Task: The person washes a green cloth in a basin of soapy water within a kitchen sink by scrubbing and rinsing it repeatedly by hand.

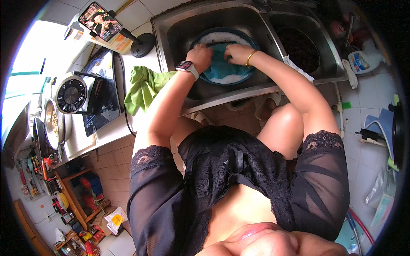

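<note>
A round blue basin (250,76) stands in the left bowl of a stainless steel sink (179,25). White suds (224,37) ring the water inside it, around a wet blue-green cloth (221,62). My left hand (201,57), with a watch at the wrist, is curled over the basin's left side and grips the cloth's edge. On the other side my right hand (238,54), wearing a gold bangle, has its fingers bent onto the same cloth. The fingertips of both hands are partly hidden.
Left of the sink, a green cloth (145,86) lies on the counter by a phone (100,21) on a stand. Beyond are an induction cooktop (107,96) and a small fan (71,93). A white cloth (299,68) hangs over the sink's front edge; a detergent bottle (363,62) stands right.
</note>
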`<action>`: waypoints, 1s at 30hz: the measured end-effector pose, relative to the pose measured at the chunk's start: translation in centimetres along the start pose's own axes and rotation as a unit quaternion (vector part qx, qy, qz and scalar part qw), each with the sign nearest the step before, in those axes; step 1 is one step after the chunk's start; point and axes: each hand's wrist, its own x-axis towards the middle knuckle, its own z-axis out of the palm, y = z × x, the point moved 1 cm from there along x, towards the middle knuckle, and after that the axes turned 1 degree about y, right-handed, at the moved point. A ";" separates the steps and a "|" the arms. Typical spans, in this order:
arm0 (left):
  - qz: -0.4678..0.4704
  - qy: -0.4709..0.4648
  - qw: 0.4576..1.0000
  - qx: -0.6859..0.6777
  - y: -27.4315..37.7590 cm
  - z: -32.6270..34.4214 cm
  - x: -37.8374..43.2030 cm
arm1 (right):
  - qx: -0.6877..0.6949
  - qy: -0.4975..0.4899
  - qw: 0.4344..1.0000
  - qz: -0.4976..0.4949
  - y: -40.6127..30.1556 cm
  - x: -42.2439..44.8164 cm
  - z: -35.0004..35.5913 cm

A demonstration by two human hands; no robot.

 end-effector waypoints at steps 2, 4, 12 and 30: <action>0.037 -0.046 0.997 0.044 -0.2 1.7 0.0 | -0.008 -0.049 0.999 -0.008 0.3 0.4 1.2; 0.030 -0.052 0.997 0.046 -1.0 2.8 0.4 | -0.028 -0.090 0.994 0.056 0.2 0.6 1.5; -0.012 0.005 0.999 0.043 0.0 3.0 1.4 | 0.025 -0.072 0.980 0.182 3.3 1.7 0.2; 0.033 -0.041 0.986 -0.158 0.8 -3.3 0.7 | 0.329 0.162 0.930 -0.022 3.7 -2.5 -4.7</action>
